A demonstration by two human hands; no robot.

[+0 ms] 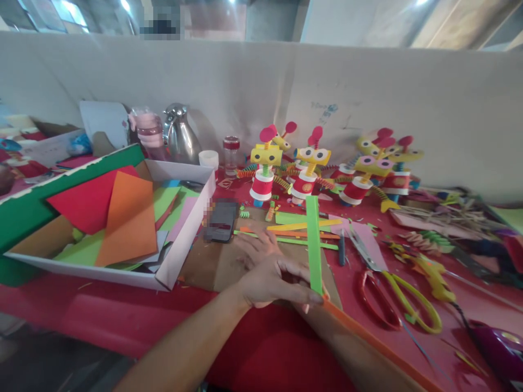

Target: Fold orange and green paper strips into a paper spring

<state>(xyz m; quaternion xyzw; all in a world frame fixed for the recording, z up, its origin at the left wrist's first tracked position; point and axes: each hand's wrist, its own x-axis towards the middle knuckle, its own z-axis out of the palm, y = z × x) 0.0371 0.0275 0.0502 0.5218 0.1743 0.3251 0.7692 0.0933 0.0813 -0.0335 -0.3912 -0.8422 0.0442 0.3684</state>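
My left hand [281, 280] pinches a green paper strip [314, 239] between thumb and fingers. The strip stands upright, and an orange paper strip [368, 337] runs from the same pinch down to the lower right; whether the two are joined there I cannot tell. Crossing beneath the left wrist, my right arm reaches left. My right hand [258, 247], partly hidden behind the left, has its fingers spread just over a brown board [200, 267], slightly blurred. Loose green, yellow [306, 225] and orange strips lie just past it.
Left stands a white box [167, 267] of coloured paper, with a phone [223, 220] beside it. Large scissors [379, 277] and a yellow glue gun [437, 277] lie right. Several paper-cup figures [304, 185], a steel jug [182, 136] and a glass jar [231, 155] line the back.
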